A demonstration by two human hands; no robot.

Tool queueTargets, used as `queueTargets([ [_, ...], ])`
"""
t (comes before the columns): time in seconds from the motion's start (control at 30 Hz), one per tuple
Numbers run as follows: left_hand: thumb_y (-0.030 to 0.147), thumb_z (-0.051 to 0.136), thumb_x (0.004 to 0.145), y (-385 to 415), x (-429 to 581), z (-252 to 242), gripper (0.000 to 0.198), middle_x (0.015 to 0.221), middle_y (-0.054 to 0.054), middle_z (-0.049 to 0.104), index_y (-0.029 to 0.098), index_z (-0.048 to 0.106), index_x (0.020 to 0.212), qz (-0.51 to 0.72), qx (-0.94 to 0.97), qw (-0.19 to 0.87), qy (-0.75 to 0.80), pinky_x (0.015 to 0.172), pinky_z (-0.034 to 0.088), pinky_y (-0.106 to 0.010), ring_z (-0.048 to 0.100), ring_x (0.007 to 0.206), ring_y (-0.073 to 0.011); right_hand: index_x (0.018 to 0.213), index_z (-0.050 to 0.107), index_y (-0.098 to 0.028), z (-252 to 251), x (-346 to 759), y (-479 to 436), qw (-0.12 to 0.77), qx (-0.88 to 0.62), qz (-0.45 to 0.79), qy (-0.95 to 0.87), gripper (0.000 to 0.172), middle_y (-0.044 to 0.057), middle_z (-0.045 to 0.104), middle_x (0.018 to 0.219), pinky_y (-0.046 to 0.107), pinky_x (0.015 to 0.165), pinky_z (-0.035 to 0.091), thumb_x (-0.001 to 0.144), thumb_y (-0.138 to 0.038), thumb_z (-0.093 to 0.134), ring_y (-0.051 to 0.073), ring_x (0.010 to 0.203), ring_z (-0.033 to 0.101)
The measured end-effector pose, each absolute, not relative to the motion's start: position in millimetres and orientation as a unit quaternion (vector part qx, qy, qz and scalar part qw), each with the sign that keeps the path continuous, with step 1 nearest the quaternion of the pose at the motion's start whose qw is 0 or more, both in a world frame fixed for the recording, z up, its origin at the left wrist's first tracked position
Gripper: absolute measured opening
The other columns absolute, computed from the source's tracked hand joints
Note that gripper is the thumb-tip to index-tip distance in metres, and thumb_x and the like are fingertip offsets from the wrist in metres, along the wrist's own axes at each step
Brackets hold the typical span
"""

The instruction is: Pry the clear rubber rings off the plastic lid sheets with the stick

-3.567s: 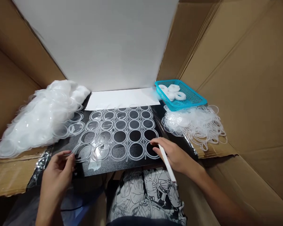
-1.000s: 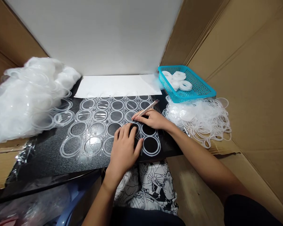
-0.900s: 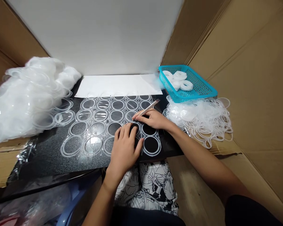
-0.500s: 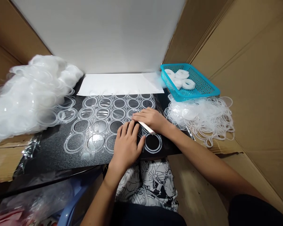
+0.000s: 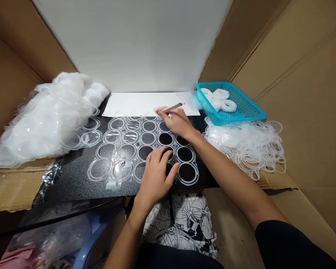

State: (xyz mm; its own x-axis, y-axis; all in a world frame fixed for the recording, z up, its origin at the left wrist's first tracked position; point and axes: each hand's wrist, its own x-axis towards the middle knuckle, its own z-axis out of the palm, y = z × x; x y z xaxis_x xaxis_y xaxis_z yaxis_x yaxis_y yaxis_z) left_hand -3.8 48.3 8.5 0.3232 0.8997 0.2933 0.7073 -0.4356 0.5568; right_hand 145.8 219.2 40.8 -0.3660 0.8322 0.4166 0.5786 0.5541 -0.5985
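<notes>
A clear plastic sheet of round cut-outs [image 5: 138,144] lies across the dark speckled tabletop [image 5: 72,181]. My left hand [image 5: 157,173] rests flat on its front right part, fingers stretched out and the thumb apart. Above the sheet's back edge is my right hand [image 5: 180,123], closed round a thin, straight, flat stick [image 5: 174,107] that slants up to the right. Some circles beside my left hand look plain black, while others show glossy film. Behind the sheet lies a white strip of paper [image 5: 134,102], partly covered by my right hand.
A tall heap of clear ringed sheets [image 5: 56,116] stands at the left. To the right, a blue basket [image 5: 252,106] holds several white ring bundles [image 5: 229,105], with a tangle of thin loose rings [image 5: 249,149] before it. Cardboard walls [image 5: 305,93] flank the table.
My right hand has moved away from me with the stick, from mid-sheet to the back edge, and the stick now points up. My left hand stays on the sheet. The view has shifted slightly.
</notes>
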Motion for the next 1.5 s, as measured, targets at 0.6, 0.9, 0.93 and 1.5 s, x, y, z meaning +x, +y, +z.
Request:
queueTargets([
  [0.6, 0.038, 0.050, 0.105, 51, -49, 3, 0.039, 0.149, -0.015, 0.055, 0.018, 0.053, 0.138, 0.189, 0.788, 0.060, 0.584, 0.120, 0.036, -0.055, 0.048, 0.141, -0.0321, 0.106, 0.083, -0.032, 14, 130, 180, 0.246, -0.385, 0.427, -0.780, 0.025, 0.003, 0.079, 0.121, 0.045, 0.112, 0.052, 0.099, -0.044, 0.063, 0.026, 0.122, 0.070],
  [0.9, 0.039, 0.050, 0.105, 52, -50, 1, 0.039, 0.149, -0.016, 0.055, 0.018, 0.054, 0.138, 0.193, 0.787, 0.056, 0.583, 0.120, 0.036, -0.055, 0.048, 0.141, -0.0321, 0.107, 0.082, -0.028, 15, 132, 184, 0.233, -0.372, 0.475, -0.763, 0.030, 0.004, 0.079, 0.122, 0.041, 0.109, 0.053, 0.096, -0.049, 0.064, 0.025, 0.117, 0.071],
  [0.93, 0.039, 0.050, 0.105, 52, -50, 1, 0.039, 0.149, -0.015, 0.055, 0.018, 0.054, 0.138, 0.191, 0.787, 0.055, 0.584, 0.121, 0.035, -0.055, 0.048, 0.141, -0.0320, 0.107, 0.082, -0.028, 15, 133, 185, 0.230, -0.370, 0.481, -0.761, 0.030, 0.004, 0.078, 0.123, 0.041, 0.109, 0.053, 0.096, -0.050, 0.064, 0.025, 0.118, 0.071],
  [1.5, 0.040, 0.049, 0.105, 53, -51, 2, 0.041, 0.150, -0.016, 0.055, 0.019, 0.054, 0.139, 0.188, 0.787, 0.061, 0.585, 0.120, 0.034, -0.055, 0.048, 0.141, -0.0323, 0.103, 0.083, -0.028, 13, 135, 185, 0.223, -0.380, 0.402, -0.802, 0.027, 0.006, 0.079, 0.120, 0.047, 0.112, 0.051, 0.099, -0.044, 0.062, 0.027, 0.120, 0.070],
])
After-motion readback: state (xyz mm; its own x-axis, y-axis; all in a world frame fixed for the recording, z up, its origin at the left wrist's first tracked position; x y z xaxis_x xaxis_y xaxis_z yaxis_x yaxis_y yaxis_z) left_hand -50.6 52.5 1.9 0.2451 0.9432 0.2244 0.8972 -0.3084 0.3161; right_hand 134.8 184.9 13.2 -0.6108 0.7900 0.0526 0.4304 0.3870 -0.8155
